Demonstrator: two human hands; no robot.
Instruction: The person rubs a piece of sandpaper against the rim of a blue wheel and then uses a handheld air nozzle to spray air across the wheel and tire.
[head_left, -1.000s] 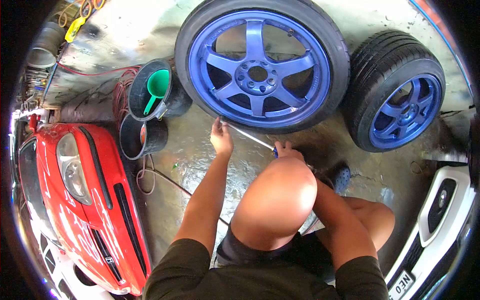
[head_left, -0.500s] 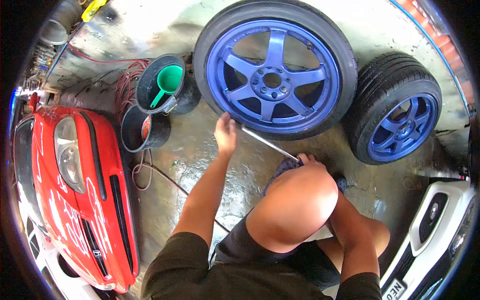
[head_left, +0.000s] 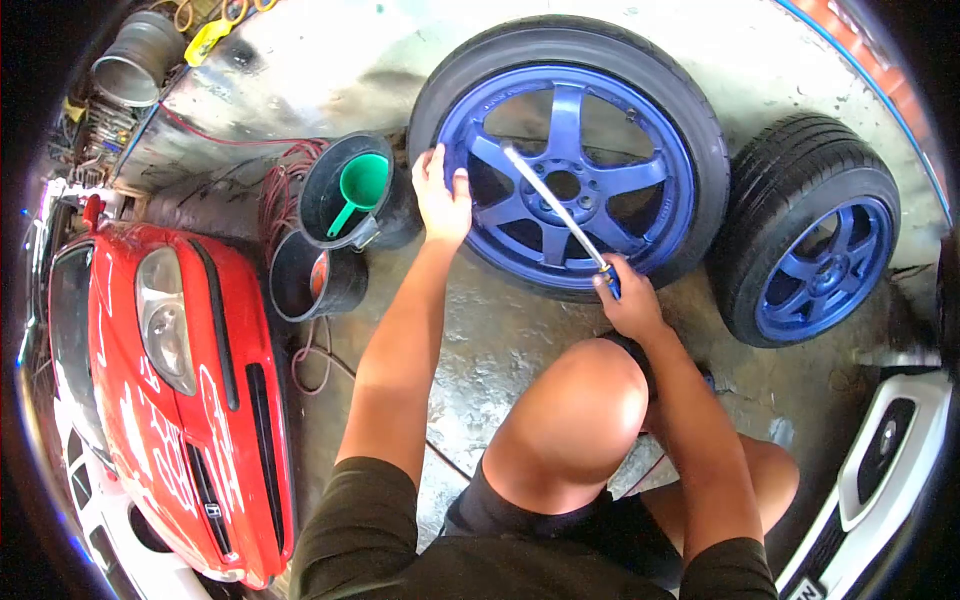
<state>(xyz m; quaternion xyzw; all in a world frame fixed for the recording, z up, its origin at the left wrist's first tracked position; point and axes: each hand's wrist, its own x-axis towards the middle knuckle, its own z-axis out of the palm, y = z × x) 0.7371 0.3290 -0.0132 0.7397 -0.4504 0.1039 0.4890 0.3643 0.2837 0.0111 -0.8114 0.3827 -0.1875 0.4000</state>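
A large wheel [head_left: 556, 240] with blue spokes and a black tyre leans upright against the wall in front of me. My left hand [head_left: 443, 205] is raised at its lower left side, fingers stretched upward and thumb apart, overlapping the tyre and rim edge. In my right hand [head_left: 627, 295], fingers wrap round the blue handle of a long metal rod [head_left: 560, 212]. The rod points up and left across the spokes, its thicker tip near the upper left spoke. My right hand is just below the wheel's lower right edge, above my bent knee.
A second blue wheel [head_left: 815, 265] stands on the right. Two black buckets [head_left: 318, 268] sit left of the large wheel, one holding a green dipper [head_left: 364, 182]. A red car [head_left: 170, 400] is at left, a white car [head_left: 870, 480] at lower right. A hose [head_left: 318, 368] lies on the floor.
My right hand has risen from beside the knee, bringing the rod up across the wheel's spokes. My left hand has moved up to the wheel's left side, and its fingers have spread.
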